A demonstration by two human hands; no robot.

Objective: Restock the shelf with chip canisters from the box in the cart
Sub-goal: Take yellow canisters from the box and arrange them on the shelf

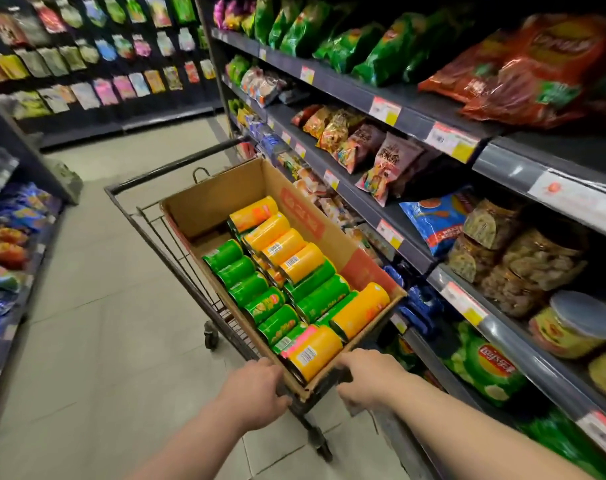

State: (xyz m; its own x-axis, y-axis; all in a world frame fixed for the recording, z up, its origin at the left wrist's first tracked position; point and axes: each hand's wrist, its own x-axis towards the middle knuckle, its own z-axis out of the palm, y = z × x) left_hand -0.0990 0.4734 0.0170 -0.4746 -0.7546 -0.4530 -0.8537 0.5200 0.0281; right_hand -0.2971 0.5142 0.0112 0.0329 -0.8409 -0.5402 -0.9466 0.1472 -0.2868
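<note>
**Item:** chip canisters, orange [284, 245] and green [247, 289].

**Location:** all lie inside an open cardboard box [218, 199]. The box sits lengthwise in the basket of a wire cart [171, 167], just beside the snack shelf [412, 114] on the person's right. None is in either hand.

**Lay:** every canister rests on its side.
- Long axes run across the box's width, from the aisle side toward the shelf side, so the ends face the two long walls.
- The rows follow the box's length: green mostly on the aisle side, orange mostly on the shelf side.
- More canisters show beneath the top ones.
- One orange canister [360, 311] at the near right corner sits higher than the rest, up near the rim.
- Judgement: laid flat they cannot topple as the cart moves, and packed side by side they have little room to roll.

**Hands:** the left hand [256, 386] and right hand [367, 379] each curl their fingers over the cart's near bar, one either side of the box's near corner.
- Judgement: this grip is for steering and steadying the cart, not for picking.

**Stage:** judged early. The cart is alongside the shelf and unloading has not begun.

**Next move, as a judgement:** free one hand, wrap it round the middle of a top canister, and turn it upright before setting it on the shelf.

**Surroundings:** bagged snacks, lidded tubs and price tags on the right, hanging packets opposite, and a tiled floor [97, 306].
</note>
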